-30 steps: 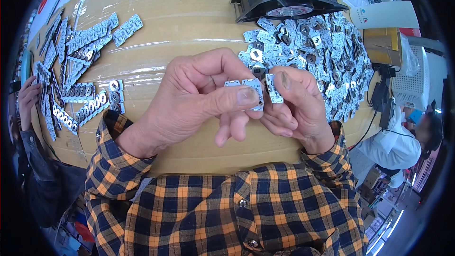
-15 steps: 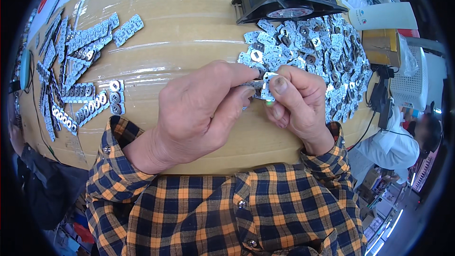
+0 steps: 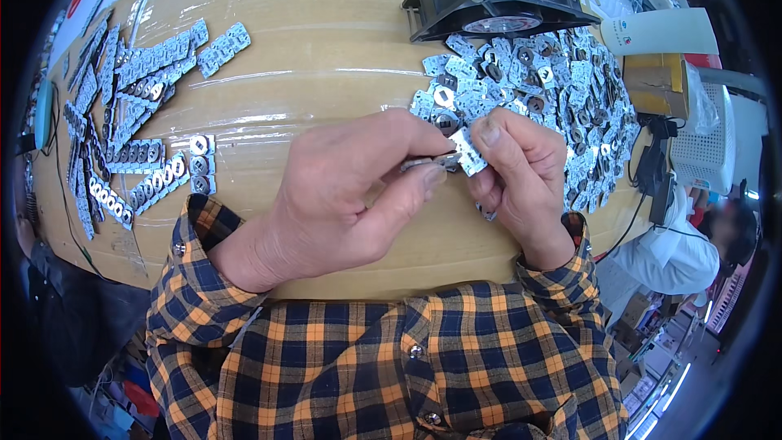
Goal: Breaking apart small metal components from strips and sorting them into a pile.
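My left hand (image 3: 342, 187) is closed, thumb against forefinger, on a thin strip of circuit boards (image 3: 415, 163) that is mostly hidden by the fingers. Close beside it, my right hand (image 3: 525, 175) pinches a small white-and-grey circuit board (image 3: 467, 152) between thumb and curled fingers. The board's edge meets the end of the strip; whether they are joined cannot be made out. Just beyond both hands spreads a heap of small circuit boards (image 3: 582, 90), some bearing round dark or silvery parts. Another small board (image 3: 486, 212) shows under my right fingers.
A black fan (image 3: 521, 23) stands at the heap's far edge. Board strips (image 3: 138, 159) lie in a loose pile on the left of the tan tabletop (image 3: 301, 41). On the right are a cardboard box (image 3: 652, 85), a white perforated case (image 3: 700, 143) and black cables. A person in white (image 3: 668, 253) is beyond.
The small board in my right hand has tilted and now shows more of its face. Both hands have shifted slightly to the right, still close together.
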Tool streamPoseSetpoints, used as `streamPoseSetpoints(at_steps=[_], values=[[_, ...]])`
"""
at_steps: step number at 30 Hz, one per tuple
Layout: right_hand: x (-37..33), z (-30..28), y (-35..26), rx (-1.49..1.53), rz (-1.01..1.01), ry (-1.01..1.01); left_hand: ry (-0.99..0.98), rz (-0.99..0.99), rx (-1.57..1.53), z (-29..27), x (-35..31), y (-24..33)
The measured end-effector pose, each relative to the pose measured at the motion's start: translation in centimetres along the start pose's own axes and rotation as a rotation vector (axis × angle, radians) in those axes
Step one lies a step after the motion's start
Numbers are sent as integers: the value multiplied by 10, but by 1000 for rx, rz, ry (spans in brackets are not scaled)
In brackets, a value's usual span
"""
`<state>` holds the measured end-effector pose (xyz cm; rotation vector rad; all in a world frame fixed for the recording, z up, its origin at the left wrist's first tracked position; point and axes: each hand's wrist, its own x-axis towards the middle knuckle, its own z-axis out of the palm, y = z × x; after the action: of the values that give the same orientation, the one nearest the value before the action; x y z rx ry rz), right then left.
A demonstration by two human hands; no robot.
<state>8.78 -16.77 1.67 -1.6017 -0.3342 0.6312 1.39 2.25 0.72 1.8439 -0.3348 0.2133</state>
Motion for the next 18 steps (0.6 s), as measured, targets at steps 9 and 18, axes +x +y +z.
streamPoseSetpoints(at_steps=[9,18], values=[[2,-9,-1,-461,-514,-13,207,-279,-506,11,2,-7],[2,-7,1,-361,-385,-200,-51,-426,-562,0,1,-6]])
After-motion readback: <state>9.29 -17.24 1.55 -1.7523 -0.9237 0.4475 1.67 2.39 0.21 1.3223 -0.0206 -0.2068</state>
